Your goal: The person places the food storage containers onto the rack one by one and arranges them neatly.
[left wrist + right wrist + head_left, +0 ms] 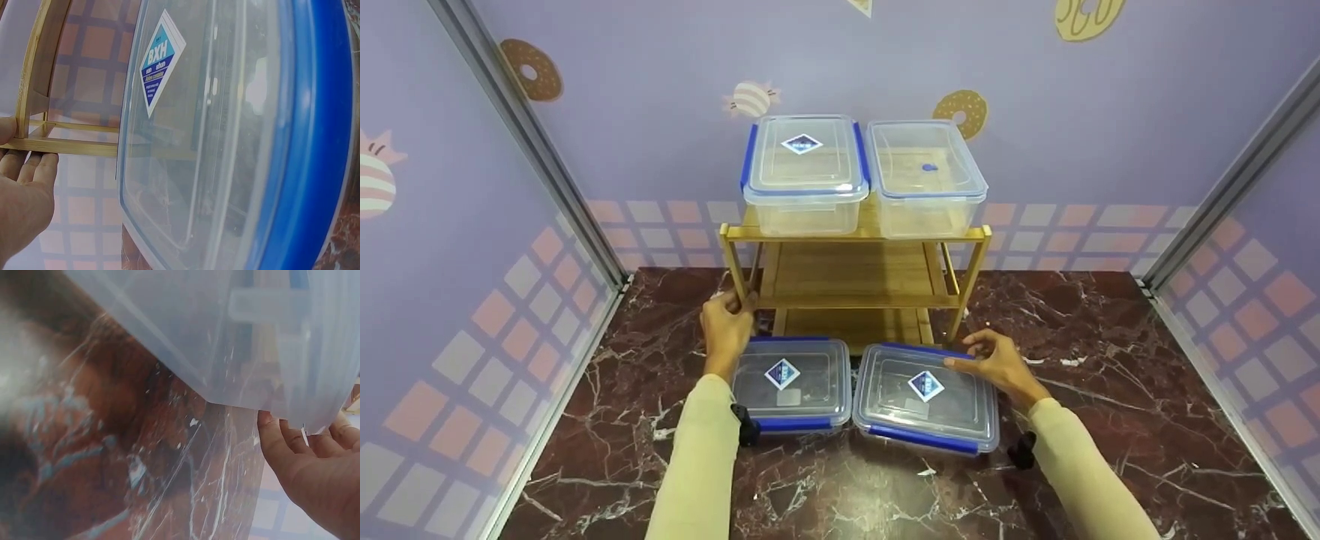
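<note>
A wooden shelf rack point(870, 301) stands toward the back wall. My left hand point(727, 330) holds its left front leg low down; in the left wrist view the fingers bend round the light wood point(73, 146). On the floor before the rack lie two lidded clear storage containers, a left one point(825, 375) and a right one point(877, 397), both with blue clips and diamond labels. My right hand point(997, 367) holds the right one at its far right corner, thumb on the lid. In the right wrist view, fingers point(275, 444) touch its translucent wall point(185, 343).
Two more clear containers, one with blue side clips point(810, 214) and one with a blue rim point(922, 217), sit side by side on the rack's top. Purple patterned walls point(660, 90) enclose the dark red marbled surface point(600, 465). A metal post point(536, 142) stands at the left corner.
</note>
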Tool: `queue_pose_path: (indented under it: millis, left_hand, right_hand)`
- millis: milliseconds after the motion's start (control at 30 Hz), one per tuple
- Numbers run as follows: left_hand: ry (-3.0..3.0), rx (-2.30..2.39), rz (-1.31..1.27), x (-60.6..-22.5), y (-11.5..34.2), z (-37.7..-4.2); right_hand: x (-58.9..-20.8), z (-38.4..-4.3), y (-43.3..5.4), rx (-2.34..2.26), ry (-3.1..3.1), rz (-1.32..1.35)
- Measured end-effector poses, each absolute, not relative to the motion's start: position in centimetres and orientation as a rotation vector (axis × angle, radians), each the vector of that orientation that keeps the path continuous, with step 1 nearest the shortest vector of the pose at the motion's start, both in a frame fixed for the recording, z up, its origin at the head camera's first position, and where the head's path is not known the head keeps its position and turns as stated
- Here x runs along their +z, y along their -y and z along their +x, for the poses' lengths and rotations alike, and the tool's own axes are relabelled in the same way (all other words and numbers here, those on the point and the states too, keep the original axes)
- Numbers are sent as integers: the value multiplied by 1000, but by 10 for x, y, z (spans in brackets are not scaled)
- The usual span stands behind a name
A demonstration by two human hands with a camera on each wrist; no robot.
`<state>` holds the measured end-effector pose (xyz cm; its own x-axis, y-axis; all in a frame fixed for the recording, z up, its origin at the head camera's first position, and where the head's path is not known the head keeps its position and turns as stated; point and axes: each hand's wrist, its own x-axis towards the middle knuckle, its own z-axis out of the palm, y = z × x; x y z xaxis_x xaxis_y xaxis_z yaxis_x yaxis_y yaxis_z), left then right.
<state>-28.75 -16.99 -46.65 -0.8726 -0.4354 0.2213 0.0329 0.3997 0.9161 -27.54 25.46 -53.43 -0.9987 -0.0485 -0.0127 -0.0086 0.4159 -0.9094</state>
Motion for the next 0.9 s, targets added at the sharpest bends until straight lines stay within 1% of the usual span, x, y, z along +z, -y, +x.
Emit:
queue_pose_path:
  millis: [233,433,700,900]
  left_hand:
    - [2207,-1560,343,-466,170,-288]
    - [2196,-1550,348,-468,170,-288]
    - [2191,-1558,328,-469,170,-289]
    - [2217,-1529,358,-468,170,-290]
  right_hand:
    - [-536,-265,-263,-1618,-2643,-102]
    - [-536,-256,-269,-1534,-2708,-156]
    - [-533,-243,-273,-1576,-2681,-194]
    - [-533,-238,-276,-1507,-2724,-238]
